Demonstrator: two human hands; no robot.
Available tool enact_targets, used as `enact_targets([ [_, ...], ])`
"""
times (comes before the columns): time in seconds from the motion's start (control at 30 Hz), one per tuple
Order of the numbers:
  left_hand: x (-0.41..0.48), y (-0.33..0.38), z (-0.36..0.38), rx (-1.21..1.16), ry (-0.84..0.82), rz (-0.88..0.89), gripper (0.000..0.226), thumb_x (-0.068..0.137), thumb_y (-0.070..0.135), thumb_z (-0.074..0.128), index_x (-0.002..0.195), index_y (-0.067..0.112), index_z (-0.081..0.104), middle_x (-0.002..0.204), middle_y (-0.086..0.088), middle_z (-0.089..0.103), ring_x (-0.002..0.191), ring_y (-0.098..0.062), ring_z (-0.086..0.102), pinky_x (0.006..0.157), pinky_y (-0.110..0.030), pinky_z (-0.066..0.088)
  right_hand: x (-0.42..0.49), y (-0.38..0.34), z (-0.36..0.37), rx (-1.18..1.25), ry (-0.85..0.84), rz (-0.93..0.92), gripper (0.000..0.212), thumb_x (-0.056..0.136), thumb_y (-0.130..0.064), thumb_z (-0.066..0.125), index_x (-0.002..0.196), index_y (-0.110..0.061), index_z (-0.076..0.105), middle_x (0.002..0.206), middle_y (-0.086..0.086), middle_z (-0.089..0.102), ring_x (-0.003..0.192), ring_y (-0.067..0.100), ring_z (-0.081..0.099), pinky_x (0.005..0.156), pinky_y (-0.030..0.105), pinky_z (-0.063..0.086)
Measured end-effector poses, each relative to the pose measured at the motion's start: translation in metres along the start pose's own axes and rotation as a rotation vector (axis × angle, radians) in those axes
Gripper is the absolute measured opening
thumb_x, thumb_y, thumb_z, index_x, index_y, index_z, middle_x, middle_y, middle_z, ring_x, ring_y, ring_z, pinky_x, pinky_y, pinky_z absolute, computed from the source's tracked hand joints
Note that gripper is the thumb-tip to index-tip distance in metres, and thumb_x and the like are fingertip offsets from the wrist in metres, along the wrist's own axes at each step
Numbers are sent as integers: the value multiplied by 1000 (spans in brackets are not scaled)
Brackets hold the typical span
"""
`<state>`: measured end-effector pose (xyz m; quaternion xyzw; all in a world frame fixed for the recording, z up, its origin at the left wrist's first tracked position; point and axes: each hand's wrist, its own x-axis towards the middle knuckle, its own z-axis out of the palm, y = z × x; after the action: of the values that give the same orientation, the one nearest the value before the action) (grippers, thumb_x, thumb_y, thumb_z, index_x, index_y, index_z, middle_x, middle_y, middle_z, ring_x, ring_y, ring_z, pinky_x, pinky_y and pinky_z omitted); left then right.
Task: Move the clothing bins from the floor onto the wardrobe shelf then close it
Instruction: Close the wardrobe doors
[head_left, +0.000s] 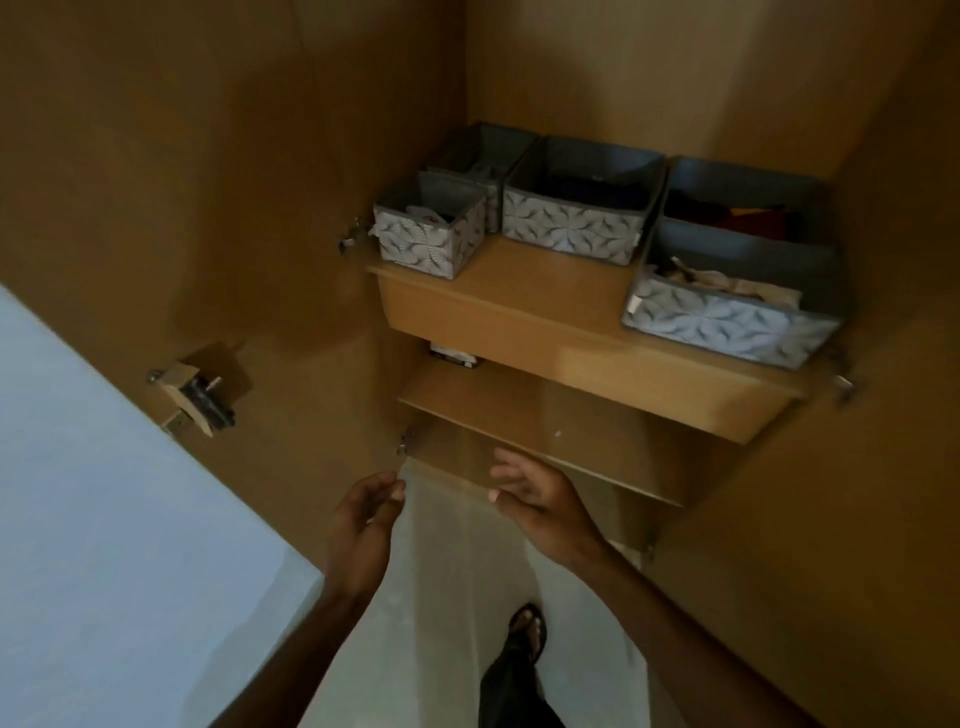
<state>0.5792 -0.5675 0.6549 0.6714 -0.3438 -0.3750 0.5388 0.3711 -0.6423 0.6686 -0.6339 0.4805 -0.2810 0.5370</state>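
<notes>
- Nearest, left hand (363, 525) and right hand (540, 499) raised over the pale floor (467, 597), both empty with fingers loosely spread, gripping nothing, below the front edge of the lower shelf (545, 410).
- Just above, on the wardrobe shelf (540, 280), five fabric bins with grey interiors and a pale swirl print outside.
- At the front right, long front bin (727, 322), long axis along the shelf edge, slightly overhanging it, holding beige folded cloth; small white tag at its left corner, unreadable.
- At the front left, small cube bin (426, 234) with something white and red inside.
- Further back on the right, rear right bin (748, 202) with dark red and yellow cloth.
- In the middle, centre bin (582, 208), dark contents, too dim to make out.
- Farthest, back-left bin (483, 150), contents unclear.
- On either side, left door (182, 208) and right door (857, 467) swung open.
</notes>
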Motion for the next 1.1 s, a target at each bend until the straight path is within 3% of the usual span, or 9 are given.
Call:
enact_targets([
  [0.2,-52,5,42,-79,-143,22,20,92,15,64,112,16,67,109,1,71,105,-16,65,93,-32,49,-99,10,-49,-65,179,12,40,83,-31,67,123,-27,61,110,-9,69,101,6,63,85,20,49],
  [0.33,-100,6,98,-109,-251,35,20,91,9,64,111,14,67,109,-8,71,104,-22,66,87,-30,50,-169,26,-92,-50,282,54,32,86,-27,67,117,-19,66,108,-9,70,105,9,64,93,31,52],
  [0.53,-185,25,193,-110,-405,90,17,91,10,64,107,16,68,107,-3,72,103,-18,66,85,-27,49,-273,43,-165,-27,384,64,24,89,-20,66,113,-23,66,103,-12,72,98,-6,63,83,11,47],
  [0.63,-233,36,242,-121,-471,136,17,90,9,65,100,21,70,104,0,73,103,-16,66,92,-33,50,-331,57,-203,-45,427,54,20,88,-21,67,107,-28,67,102,-12,72,97,-4,65,86,13,47],
  [0.73,-272,52,280,-121,-514,190,17,91,12,64,101,25,68,104,3,72,103,-16,67,85,-25,52,-373,65,-235,-109,490,14,17,88,-21,68,105,-24,71,99,-11,73,92,-2,66,78,10,48],
  [0.8,-297,67,300,-148,-536,212,18,93,12,62,103,26,67,104,5,71,102,-14,67,79,-20,52,-393,68,-257,-135,535,-28,13,89,-17,66,100,-19,74,95,-9,74,88,-1,67,76,12,49],
  [0.9,-327,87,320,-139,-565,270,21,94,18,60,113,23,64,115,4,67,109,-13,63,89,-29,53,-400,66,-286,-138,620,-85,16,91,-15,62,104,-17,72,98,-7,72,90,1,65,79,19,50],
  [1.0,-347,102,328,-134,-571,369,29,89,31,59,116,24,64,116,5,68,107,-13,64,89,-37,54,-385,49,-299,-101,648,-161,31,93,-11,59,123,-16,63,117,-3,69,107,6,64,93,30,51],
  [1.1,-356,111,326,-114,-589,439,28,88,33,58,114,26,66,113,5,69,105,-13,64,88,-39,55,-371,36,-297,-115,623,-241,28,93,-6,57,117,-16,67,113,-3,71,107,8,65,96,32,51],
])
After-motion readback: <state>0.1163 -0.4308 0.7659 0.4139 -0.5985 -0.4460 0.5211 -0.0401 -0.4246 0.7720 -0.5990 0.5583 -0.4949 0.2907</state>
